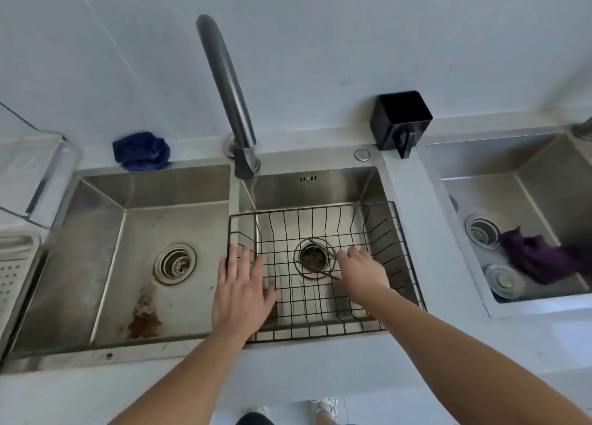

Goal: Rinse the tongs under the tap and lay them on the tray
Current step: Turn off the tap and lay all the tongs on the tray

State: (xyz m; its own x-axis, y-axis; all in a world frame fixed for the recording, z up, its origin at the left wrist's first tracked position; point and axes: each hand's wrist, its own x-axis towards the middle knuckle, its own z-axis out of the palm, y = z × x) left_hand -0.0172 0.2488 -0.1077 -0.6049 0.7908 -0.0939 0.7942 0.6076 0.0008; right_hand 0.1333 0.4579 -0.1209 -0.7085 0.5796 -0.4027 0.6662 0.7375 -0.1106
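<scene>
- Head view, looking down: the tongs (315, 269) lie in the black wire basket (307, 309), which sits in the right basin (320, 187) of the double sink. Their thin metal arms cross above the drain.
- My right hand (363, 272) is down in the basket at the tongs' near end, with its fingertips (340, 257) bent onto one arm. I cannot tell whether they have actually pinched it.
- My left hand (240, 290) lies flat at the basket's left edge, fingers straight and spread, holding nothing.
- The step in hand looks like the pickup. I can see no water running from the tap (224, 82), so rinsing has probably not started.
- Next I need a firm pinch on both arms so they lift together without snagging on the wires. Then I need to turn on the water, likely with my free left hand, and bring the tongs under the spout at the back left of this basin.
- The white perforated tray (19, 240) sits at the far left, well apart from the tongs. Laying them there means carrying them across the left basin (96, 248).
</scene>
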